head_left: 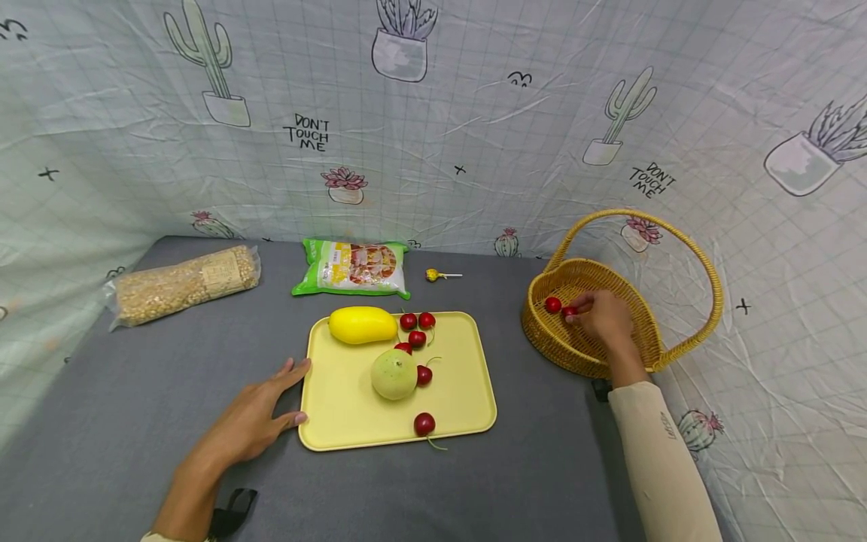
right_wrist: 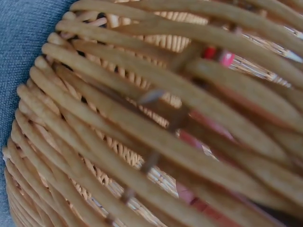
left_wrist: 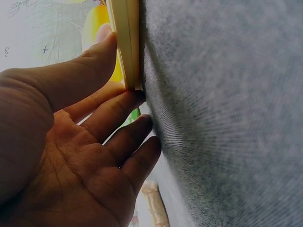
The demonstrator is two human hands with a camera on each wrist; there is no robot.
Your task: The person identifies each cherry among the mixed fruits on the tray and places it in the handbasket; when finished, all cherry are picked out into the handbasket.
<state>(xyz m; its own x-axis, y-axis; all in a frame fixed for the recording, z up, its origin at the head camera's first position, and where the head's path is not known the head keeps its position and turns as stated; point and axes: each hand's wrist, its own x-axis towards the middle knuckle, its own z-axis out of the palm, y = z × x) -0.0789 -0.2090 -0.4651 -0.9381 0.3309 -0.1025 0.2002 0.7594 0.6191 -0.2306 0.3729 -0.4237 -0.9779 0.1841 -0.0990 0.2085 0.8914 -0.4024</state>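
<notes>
Inside the wicker basket (head_left: 557,350) at the right, my right hand (head_left: 605,318) pinches a dark red cherry (head_left: 570,310) between thumb and fingers. Just left of it lies another cherry (head_left: 552,305). In the right wrist view the basket's weave (right_wrist: 109,109) hides most of that hand. My left hand (head_left: 247,421) touches the left edge of the yellow tray (head_left: 339,429), its thumb and index finger spread along the rim. The left wrist view shows that thumb at the tray rim (left_wrist: 124,42), with the other fingertips on the grey cloth.
On the tray lie a yellow mango (head_left: 363,325), a pale green round fruit (head_left: 394,375) and several cherries (head_left: 424,424). Behind it are a green-and-white packet (head_left: 355,269), a lollipop (head_left: 433,275) and a bag of beige beans (head_left: 186,286). The basket's tall handle (head_left: 711,278) arches over its right side.
</notes>
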